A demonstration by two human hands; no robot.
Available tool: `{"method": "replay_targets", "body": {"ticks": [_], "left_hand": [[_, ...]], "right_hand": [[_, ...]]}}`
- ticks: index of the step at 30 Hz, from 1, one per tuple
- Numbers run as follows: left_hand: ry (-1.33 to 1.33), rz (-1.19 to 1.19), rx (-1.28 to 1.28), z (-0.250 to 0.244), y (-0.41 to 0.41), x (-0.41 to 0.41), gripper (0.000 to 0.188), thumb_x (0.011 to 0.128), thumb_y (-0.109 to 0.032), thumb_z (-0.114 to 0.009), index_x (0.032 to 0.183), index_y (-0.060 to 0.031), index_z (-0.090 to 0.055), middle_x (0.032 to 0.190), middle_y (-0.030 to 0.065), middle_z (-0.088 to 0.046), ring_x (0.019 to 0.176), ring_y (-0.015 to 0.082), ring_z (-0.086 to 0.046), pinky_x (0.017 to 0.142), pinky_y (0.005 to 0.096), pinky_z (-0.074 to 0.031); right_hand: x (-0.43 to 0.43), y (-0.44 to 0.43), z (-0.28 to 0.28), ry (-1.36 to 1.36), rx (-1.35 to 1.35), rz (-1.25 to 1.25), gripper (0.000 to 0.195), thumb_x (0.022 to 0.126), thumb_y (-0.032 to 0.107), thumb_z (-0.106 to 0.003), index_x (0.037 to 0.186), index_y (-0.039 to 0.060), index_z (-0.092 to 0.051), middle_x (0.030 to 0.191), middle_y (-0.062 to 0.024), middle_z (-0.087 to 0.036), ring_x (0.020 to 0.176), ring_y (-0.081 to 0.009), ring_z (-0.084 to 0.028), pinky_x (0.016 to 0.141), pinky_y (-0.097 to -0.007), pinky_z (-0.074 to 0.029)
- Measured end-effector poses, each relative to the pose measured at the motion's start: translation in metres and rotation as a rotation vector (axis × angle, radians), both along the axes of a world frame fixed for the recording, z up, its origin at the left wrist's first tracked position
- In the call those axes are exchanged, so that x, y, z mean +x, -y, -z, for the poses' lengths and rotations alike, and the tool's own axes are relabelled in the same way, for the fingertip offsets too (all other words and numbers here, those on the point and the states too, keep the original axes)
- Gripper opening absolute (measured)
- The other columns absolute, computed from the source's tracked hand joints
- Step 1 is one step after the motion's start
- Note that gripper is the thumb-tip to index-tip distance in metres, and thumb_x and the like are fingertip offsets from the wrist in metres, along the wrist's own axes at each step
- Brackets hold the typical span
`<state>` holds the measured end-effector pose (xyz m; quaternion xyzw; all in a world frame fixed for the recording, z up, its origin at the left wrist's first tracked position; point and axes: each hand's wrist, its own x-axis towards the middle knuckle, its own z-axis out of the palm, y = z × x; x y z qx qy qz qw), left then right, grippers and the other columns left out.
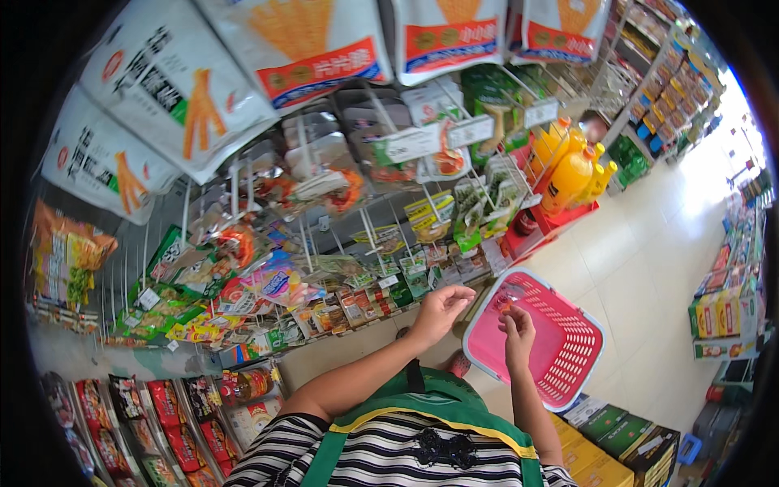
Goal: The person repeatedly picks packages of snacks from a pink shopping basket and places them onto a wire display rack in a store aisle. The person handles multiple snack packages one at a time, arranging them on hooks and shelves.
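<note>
My left hand (443, 311) is held out beside a shelf rack, its fingers bent and nothing seen in them. A pink plastic shopping basket (566, 341) with a pale rim and slotted walls stands before me to the right. Over the basket's opening is my right hand (517, 335), fingers curled together. Just beyond its fingertips, a clear plastic snack pack (505, 298) with a reddish part shows inside the basket, near its far corner. Whether the fingers touch that pack I cannot tell.
Hook racks with bagged snacks (322, 182) and price tags fill the left and front. Large orange drink bottles (569, 182) stand on a red stand (548, 231). Stacked cartons (614, 438) lie at the lower right. Tiled floor (627, 268) runs along the right-hand aisle.
</note>
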<state>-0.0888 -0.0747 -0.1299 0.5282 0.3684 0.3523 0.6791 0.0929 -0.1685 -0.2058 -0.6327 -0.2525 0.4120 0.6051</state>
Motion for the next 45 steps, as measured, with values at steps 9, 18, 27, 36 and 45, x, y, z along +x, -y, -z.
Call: {"method": "replay_targets", "body": {"ticks": [9, 18, 27, 36, 45], "left_hand": [[0.202, -0.296, 0.039, -0.053, -0.017, -0.11, 0.018, 0.091, -0.008, -0.053, 0.106, 0.0014, -0.059, 0.098, 0.0064, -0.063, 0.09, 0.0131, -0.06, 0.082, 0.0272, -0.049], [0.177, -0.477, 0.134, -0.083, -0.047, -0.174, 0.021, 0.09, -0.007, -0.053, 0.109, 0.0018, -0.057, 0.1, 0.0078, -0.064, 0.091, 0.0139, -0.06, 0.081, 0.0271, -0.049], [0.112, -0.531, 0.352, -0.096, -0.102, -0.177, 0.045, 0.088, -0.008, -0.057, 0.13, 0.0005, -0.043, 0.123, 0.0144, -0.052, 0.112, 0.0201, -0.052, 0.092, 0.0314, -0.044], [0.107, -0.566, 0.335, -0.106, -0.109, -0.168, 0.033, 0.085, -0.009, -0.063, 0.116, 0.0004, -0.055, 0.099, 0.005, -0.057, 0.091, 0.0099, -0.055, 0.079, 0.0234, -0.047], [0.263, -0.57, 0.295, -0.133, -0.088, -0.166, 0.015, 0.088, -0.004, -0.057, 0.102, 0.0004, -0.059, 0.09, 0.0022, -0.061, 0.08, 0.0062, -0.056, 0.071, 0.0202, -0.045]], "right_hand": [[-0.094, -0.066, -0.102, 0.098, 0.224, -0.381, 0.023, 0.089, 0.001, -0.052, 0.112, 0.0005, -0.052, 0.1, -0.0056, -0.06, 0.088, -0.0116, -0.058, 0.077, -0.024, -0.048], [-0.174, -0.147, -0.147, 0.104, 0.412, -0.552, 0.027, 0.089, 0.001, -0.053, 0.116, -0.0014, -0.05, 0.097, -0.0074, -0.061, 0.088, -0.012, -0.058, 0.075, -0.0234, -0.047], [-0.192, -0.22, -0.169, 0.311, 0.427, -0.451, 0.052, 0.086, 0.004, -0.057, 0.132, -0.0043, -0.035, 0.1, -0.0118, -0.057, 0.086, -0.0135, -0.056, 0.068, -0.0247, -0.047], [-0.191, -0.208, -0.192, 0.144, 0.423, -0.419, 0.015, 0.089, 0.009, -0.057, 0.1, -0.0009, -0.056, 0.08, -0.0017, -0.059, 0.064, -0.0056, -0.053, 0.055, -0.0203, -0.045], [-0.184, -0.183, -0.22, 0.033, 0.429, -0.496, 0.007, 0.089, 0.007, -0.056, 0.091, 0.0005, -0.055, 0.064, 0.0018, -0.052, 0.049, -0.0041, -0.045, 0.045, -0.0194, -0.036]]}}
